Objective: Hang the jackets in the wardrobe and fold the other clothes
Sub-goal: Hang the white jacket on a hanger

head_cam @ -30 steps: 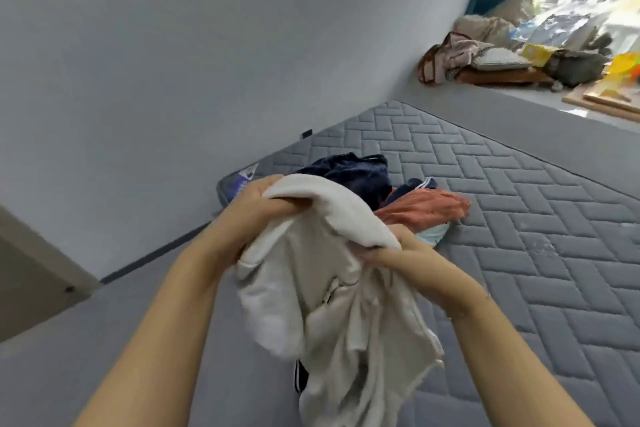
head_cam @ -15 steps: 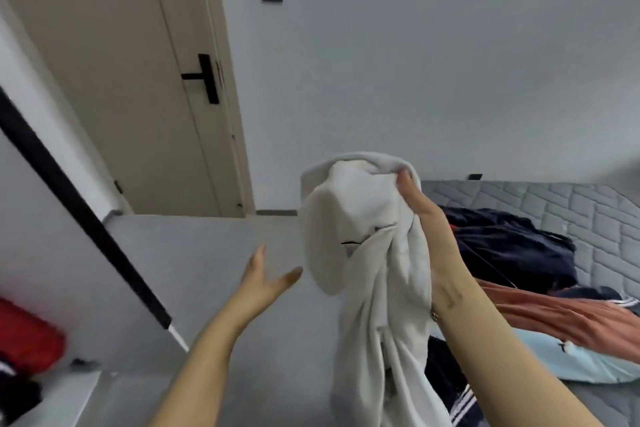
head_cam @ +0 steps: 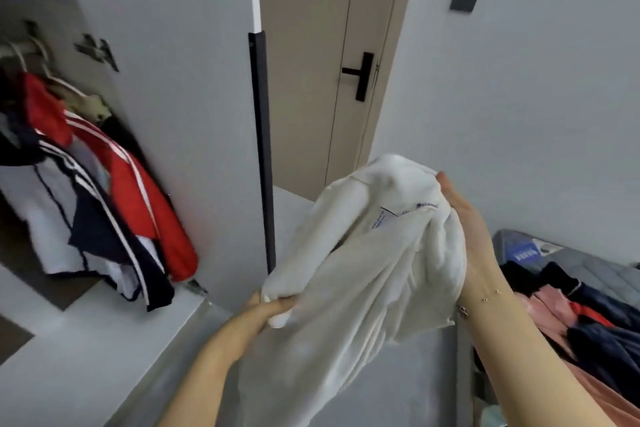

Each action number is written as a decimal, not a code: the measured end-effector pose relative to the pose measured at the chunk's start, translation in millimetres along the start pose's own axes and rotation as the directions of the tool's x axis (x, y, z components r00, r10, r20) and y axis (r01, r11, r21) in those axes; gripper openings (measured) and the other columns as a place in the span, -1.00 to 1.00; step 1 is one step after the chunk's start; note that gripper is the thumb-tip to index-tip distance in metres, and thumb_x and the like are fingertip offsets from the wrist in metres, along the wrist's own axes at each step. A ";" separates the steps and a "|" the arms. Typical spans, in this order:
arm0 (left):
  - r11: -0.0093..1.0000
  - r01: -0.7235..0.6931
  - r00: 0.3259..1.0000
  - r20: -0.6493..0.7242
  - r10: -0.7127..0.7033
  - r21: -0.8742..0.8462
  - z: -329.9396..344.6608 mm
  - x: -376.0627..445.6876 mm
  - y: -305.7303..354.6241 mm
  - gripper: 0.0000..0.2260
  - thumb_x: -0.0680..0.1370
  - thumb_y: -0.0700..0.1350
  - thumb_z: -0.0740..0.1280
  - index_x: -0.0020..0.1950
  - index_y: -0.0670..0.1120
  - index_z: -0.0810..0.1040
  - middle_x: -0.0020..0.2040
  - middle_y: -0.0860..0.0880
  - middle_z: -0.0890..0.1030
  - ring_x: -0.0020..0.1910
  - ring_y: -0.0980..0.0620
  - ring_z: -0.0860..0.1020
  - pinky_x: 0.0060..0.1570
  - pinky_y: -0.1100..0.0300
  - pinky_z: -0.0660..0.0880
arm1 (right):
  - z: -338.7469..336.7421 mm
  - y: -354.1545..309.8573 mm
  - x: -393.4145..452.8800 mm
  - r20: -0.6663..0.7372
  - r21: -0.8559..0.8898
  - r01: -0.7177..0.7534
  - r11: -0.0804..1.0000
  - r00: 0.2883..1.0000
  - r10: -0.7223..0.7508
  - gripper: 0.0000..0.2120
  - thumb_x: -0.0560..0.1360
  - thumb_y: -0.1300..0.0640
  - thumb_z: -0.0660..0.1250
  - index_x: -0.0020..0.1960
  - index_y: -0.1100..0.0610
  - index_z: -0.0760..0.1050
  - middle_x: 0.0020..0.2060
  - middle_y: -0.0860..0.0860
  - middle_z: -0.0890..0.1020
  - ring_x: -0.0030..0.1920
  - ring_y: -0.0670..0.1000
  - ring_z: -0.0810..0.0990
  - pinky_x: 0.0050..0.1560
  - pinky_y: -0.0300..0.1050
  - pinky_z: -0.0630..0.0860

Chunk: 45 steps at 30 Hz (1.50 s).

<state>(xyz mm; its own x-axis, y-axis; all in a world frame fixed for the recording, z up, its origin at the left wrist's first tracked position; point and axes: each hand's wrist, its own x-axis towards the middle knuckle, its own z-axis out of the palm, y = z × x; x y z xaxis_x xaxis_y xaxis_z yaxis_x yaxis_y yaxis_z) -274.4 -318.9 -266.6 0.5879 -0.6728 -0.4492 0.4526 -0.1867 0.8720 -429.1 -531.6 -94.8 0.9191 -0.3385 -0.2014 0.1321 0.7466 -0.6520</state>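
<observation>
While it is held up in front of the body near the centre of the view, a white garment point(head_cam: 363, 263) is seen as a soft, bunched mass of off-white fabric with deep vertical creases; a small white label with blue print is sewn near its upper part, and its lower length trails down towards 6 o'clock and out of the frame. The upper bunch of the cloth is gripped by the right hand point(head_cam: 464, 218) at about 2 o'clock from the centre, the fingers being clenched into the fabric and mostly buried in it, with only the thumb side exposed. A lower corner is pinched by the left hand point(head_cam: 270, 305) at about 7 o'clock, its fingers closed tightly on the hem. A thin bracelet is worn on the right wrist.

At 9 o'clock an open wardrobe point(head_cam: 173, 114) is visible, in which a red jacket point(head_cam: 138, 184) with white stripes and a navy-and-white jacket point(head_cam: 86, 218) are hung side by side, touching. A beige door point(head_cam: 311, 62) with a black handle is placed at 12 o'clock. At 4 o'clock a pile of clothes point(head_cam: 588, 315), dark blue and pink, is heaped on a grey quilted mattress point(head_cam: 588, 260)
</observation>
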 end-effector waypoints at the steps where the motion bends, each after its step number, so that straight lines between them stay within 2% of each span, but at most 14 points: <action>1: 0.989 -0.041 0.998 -0.057 0.033 -0.141 -19.0 -6.3 3.7 -0.68 0.45 -0.18 0.41 0.20 -0.14 0.55 0.04 -0.14 0.68 0.01 -0.06 0.64 0.09 0.08 0.57 | -1.0 2.7 13.2 0.089 0.071 -0.086 0.994 0.993 0.080 -0.55 0.50 -0.06 0.38 0.23 0.25 0.58 0.18 0.21 0.62 0.24 0.26 0.57 0.15 0.11 0.56; 5: 0.865 -0.343 0.921 -0.314 0.232 -0.367 -78.6 -42.3 45.6 -0.90 0.49 -0.11 0.28 -0.08 -0.11 0.55 -0.42 -0.04 0.39 -0.55 0.13 0.29 -0.53 0.30 0.30 | 22.4 12.5 67.8 0.061 -0.341 -0.394 0.853 0.896 0.439 -0.48 0.52 -0.08 0.37 0.30 0.28 0.51 0.18 0.26 0.61 0.18 0.22 0.61 0.06 0.10 0.59; 8: 0.877 -0.457 0.776 -0.548 0.313 -0.145 -101.5 -71.0 73.6 -0.88 0.58 -0.19 0.26 -0.11 -0.10 0.56 -0.43 -0.02 0.44 -0.49 0.11 0.30 -0.37 0.20 0.23 | 48.0 33.6 101.7 -0.061 -0.861 -0.183 0.474 0.963 0.262 -0.66 0.52 -0.13 0.35 0.09 0.13 0.60 -0.13 0.02 0.73 -0.05 0.04 0.70 -0.13 -0.11 0.59; 10: 0.833 -0.548 0.675 -0.627 0.389 -0.073 -104.0 -94.4 90.3 -0.83 0.61 -0.23 0.22 -0.01 -0.07 0.59 -0.34 0.00 0.52 -0.41 0.11 0.42 -0.27 0.23 0.41 | 63.4 50.0 122.6 0.076 -0.960 0.046 0.276 0.992 0.099 -0.75 0.56 -0.07 0.30 -0.05 0.10 0.60 -0.24 -0.07 0.71 -0.12 -0.04 0.66 -0.16 -0.15 0.50; 13: 0.671 -0.739 0.489 -0.637 0.596 0.059 -103.3 -136.9 118.5 -0.74 0.60 -0.18 0.17 0.07 -0.02 0.66 -0.11 0.00 0.66 -0.11 0.09 0.61 -0.03 0.20 0.55 | 81.4 71.1 143.7 0.280 -0.921 0.268 0.282 0.960 0.003 -0.83 0.58 0.00 0.28 -0.09 0.04 0.59 -0.19 -0.11 0.67 -0.14 -0.09 0.61 -0.16 -0.21 0.47; 15: 0.554 -0.831 0.411 -0.607 0.680 0.058 -104.7 -166.0 138.4 -0.77 0.58 -0.07 0.25 0.12 0.02 0.67 0.01 0.06 0.68 0.08 0.11 0.62 0.08 0.22 0.55 | 93.3 80.1 150.5 0.338 -0.847 0.275 0.455 0.939 0.062 -0.82 0.58 -0.02 0.30 0.01 0.04 0.62 -0.11 -0.06 0.71 -0.06 -0.06 0.66 -0.05 -0.16 0.53; 18: 0.678 -0.735 0.546 -0.586 0.599 0.009 -100.9 -175.1 139.2 -0.56 0.54 0.23 0.26 0.25 -0.03 0.60 -0.05 0.13 0.68 0.09 0.17 0.61 0.21 0.13 0.51 | 113.8 82.1 157.3 0.394 -0.573 -0.018 0.819 0.871 0.294 -0.69 0.57 -0.05 0.32 0.22 0.08 0.59 0.09 0.06 0.69 0.12 0.07 0.66 0.16 0.05 0.54; 20: 0.950 -0.313 0.779 -0.573 0.253 -0.005 -84.8 -155.4 103.8 -0.24 0.34 0.40 0.32 0.39 -0.03 0.47 0.16 0.11 0.62 0.20 0.09 0.56 0.25 0.08 0.46 | 129.6 74.7 161.6 0.495 -0.369 -0.240 0.898 0.767 0.409 -0.66 0.57 -0.06 0.32 0.25 0.10 0.59 0.19 0.12 0.63 0.20 0.13 0.62 0.18 0.10 0.55; 22: 0.975 0.120 0.908 -0.417 -0.033 0.186 -61.5 -132.5 59.9 -0.31 0.27 0.39 0.39 0.31 0.09 0.47 0.17 0.20 0.59 0.20 0.10 0.53 0.09 0.28 0.48 | 142.9 68.6 168.9 0.523 -0.295 -0.314 0.903 0.737 0.427 -0.67 0.56 -0.05 0.34 0.21 0.11 0.62 0.19 0.13 0.64 0.19 0.14 0.62 0.15 0.09 0.57; 24: 0.962 0.124 0.868 -0.497 0.014 0.242 -56.9 -122.9 31.0 -0.52 0.35 0.24 0.45 0.17 0.04 0.60 0.03 0.18 0.67 0.07 0.11 0.60 -0.08 0.41 0.47 | 150.9 72.6 180.5 0.444 -0.469 -0.142 0.872 0.815 0.372 -0.73 0.55 -0.04 0.36 0.13 0.09 0.65 0.04 0.08 0.70 0.07 0.10 0.68 0.04 0.03 0.62; 28: 0.990 -0.017 0.515 -0.848 0.130 0.141 -79.3 -160.5 37.1 -0.67 0.30 0.12 0.54 0.00 0.04 0.69 -0.07 0.07 0.72 -0.06 0.12 0.66 -0.14 0.35 0.53 | 147.6 95.0 208.5 0.413 -0.807 0.292 0.513 0.900 0.138 -0.85 0.52 0.04 0.36 -0.16 0.11 0.58 -0.32 0.01 0.64 -0.26 0.02 0.60 -0.27 -0.15 0.48; 33: 0.926 0.206 0.364 -0.903 0.227 0.315 -100.2 -208.6 46.5 -0.57 0.32 -0.01 0.60 0.11 0.13 0.53 -0.07 -0.01 0.61 -0.14 0.08 0.56 -0.20 0.35 0.43 | 131.8 121.2 238.9 0.473 -0.857 0.441 0.265 0.879 0.066 -0.57 0.46 -0.06 0.41 -0.45 0.09 0.31 -0.53 -0.06 0.40 -0.45 -0.01 0.37 -0.42 -0.17 0.28; 38: 0.914 -0.060 0.265 -0.877 0.401 0.401 -110.1 -221.5 64.2 -0.99 0.45 0.00 0.44 -0.17 0.11 0.65 -0.21 0.13 0.65 -0.22 0.25 0.57 -0.20 0.51 0.42 | 147.9 161.5 259.6 0.476 -0.876 0.474 0.084 0.826 0.302 -0.54 0.44 -0.14 0.44 -0.36 0.15 0.32 -0.44 0.06 0.44 -0.39 0.03 0.40 -0.39 -0.15 0.28; 45: 0.878 -0.409 0.312 -0.866 0.391 0.249 -159.2 -245.4 99.2 -0.54 0.14 0.29 0.57 -0.24 -0.05 0.63 -0.28 -0.05 0.62 -0.30 0.08 0.58 -0.30 0.31 0.51 | 200.8 248.3 285.6 0.511 -0.731 0.663 -0.164 0.690 0.513 -0.51 0.48 -0.10 0.41 -0.37 0.09 0.18 -0.43 -0.04 0.27 -0.42 -0.05 0.23 -0.41 -0.17 0.08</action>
<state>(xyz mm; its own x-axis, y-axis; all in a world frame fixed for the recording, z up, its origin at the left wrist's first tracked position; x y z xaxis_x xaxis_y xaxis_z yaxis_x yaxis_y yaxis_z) -267.0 -58.4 -100.9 0.9409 0.3373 0.0319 -0.0100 -0.0665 0.9977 -59.3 -327.9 -167.5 0.8917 0.4416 -0.0998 0.3164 -0.7655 -0.5603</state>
